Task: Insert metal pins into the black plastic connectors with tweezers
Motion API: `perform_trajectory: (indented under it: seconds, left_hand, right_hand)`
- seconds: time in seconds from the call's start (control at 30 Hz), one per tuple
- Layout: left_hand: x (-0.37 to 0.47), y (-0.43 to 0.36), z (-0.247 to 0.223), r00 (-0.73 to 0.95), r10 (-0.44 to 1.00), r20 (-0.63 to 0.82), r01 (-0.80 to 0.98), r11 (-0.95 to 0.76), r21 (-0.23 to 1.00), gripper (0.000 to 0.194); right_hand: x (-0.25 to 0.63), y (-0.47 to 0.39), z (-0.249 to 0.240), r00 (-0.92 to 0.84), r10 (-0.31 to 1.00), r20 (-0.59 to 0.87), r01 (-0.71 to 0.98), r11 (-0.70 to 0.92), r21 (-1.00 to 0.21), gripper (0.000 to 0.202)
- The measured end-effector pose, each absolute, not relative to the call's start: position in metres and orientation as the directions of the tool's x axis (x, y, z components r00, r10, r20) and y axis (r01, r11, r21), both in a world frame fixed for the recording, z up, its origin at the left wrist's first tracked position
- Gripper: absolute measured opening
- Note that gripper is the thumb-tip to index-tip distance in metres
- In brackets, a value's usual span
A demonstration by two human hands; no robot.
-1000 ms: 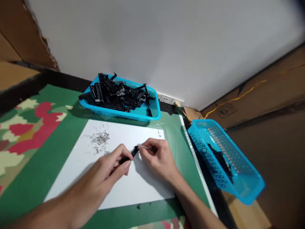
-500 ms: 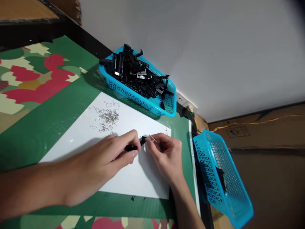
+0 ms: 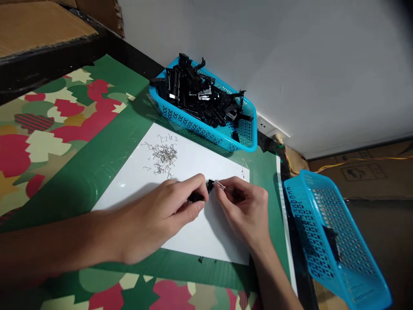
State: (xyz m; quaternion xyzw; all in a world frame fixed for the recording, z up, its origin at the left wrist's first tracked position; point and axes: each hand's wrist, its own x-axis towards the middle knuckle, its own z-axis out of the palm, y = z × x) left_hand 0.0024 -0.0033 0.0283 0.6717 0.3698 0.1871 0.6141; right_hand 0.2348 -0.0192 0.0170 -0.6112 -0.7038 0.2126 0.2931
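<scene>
My left hand (image 3: 180, 200) is closed round a black plastic part (image 3: 210, 185), whose end sticks out past the fingertips toward the right; most of it is hidden in the grip. Pinched in my right hand (image 3: 247, 204) is a slim metal tool (image 3: 222, 186) that looks like tweezers, its pale tip close against the part's end. Whether the tip holds a wire is too small to tell. Both hands are over a white sheet (image 3: 200, 161). Small bent metal wires (image 3: 165, 156) lie in a loose heap on it, beyond my left hand.
Behind the sheet, a blue basket (image 3: 206, 134) is heaped with black plastic parts (image 3: 193, 90). A second blue basket (image 3: 364, 275) at the right, beyond the table edge, has a dark piece (image 3: 332, 241) inside. A wall socket (image 3: 266, 125) with cables is at the back.
The whole view has shifted, so everything appears further right. Both hands keep their grips, with the tool's tip still at the black part's end.
</scene>
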Motion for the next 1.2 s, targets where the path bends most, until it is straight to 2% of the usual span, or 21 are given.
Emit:
perform_trajectory:
  seconds: [0.13,0.33,0.57,0.67,0.9,1.0,1.03,1.1,1.2]
  left_hand:
    - [0.005,-0.006,0.028,0.616,0.761,-0.203,0.276,0.032,0.961,0.017]
    - [0.006,-0.007,0.027,0.603,0.774,-0.192,0.295,0.007,0.955,0.016]
    - [0.005,-0.005,0.027,0.635,0.745,-0.205,0.294,0.012,0.956,0.014]
    - [0.005,-0.005,0.024,0.639,0.74,-0.211,0.274,0.038,0.961,0.013]
    - [0.003,-0.003,0.026,0.668,0.713,-0.213,0.234,0.071,0.97,0.013]
    - [0.001,-0.001,0.031,0.684,0.694,-0.224,0.239,0.077,0.968,0.012]
    - [0.001,-0.001,0.033,0.688,0.689,-0.228,0.245,0.076,0.967,0.012]
    - [0.0,0.0,0.034,0.696,0.679,-0.232,0.255,0.068,0.965,0.012]
    - [0.0,-0.001,0.032,0.7,0.677,-0.228,0.256,0.06,0.965,0.012]
  right_hand:
    - [0.235,-0.02,0.014,-0.14,0.964,0.225,0.757,0.251,-0.604,0.009]
    - [0.235,-0.02,0.009,-0.158,0.953,0.259,0.761,0.284,-0.583,0.01]
    - [0.237,-0.019,0.016,-0.232,0.964,0.127,0.729,0.259,-0.634,0.017]
    - [0.244,-0.018,0.02,-0.272,0.959,0.084,0.745,0.265,-0.612,0.017]
    - [0.264,-0.012,0.032,-0.356,0.869,0.344,0.783,0.478,-0.398,0.018]
    - [0.264,-0.011,0.03,-0.273,0.847,0.455,0.82,0.453,-0.351,0.019]
    - [0.262,-0.012,0.028,-0.191,0.852,0.487,0.838,0.4,-0.371,0.017]
    - [0.257,-0.014,0.023,0.028,0.865,0.501,0.818,0.268,-0.509,0.014]
    - [0.245,-0.016,0.018,0.242,0.902,0.357,0.623,0.138,-0.77,0.023]
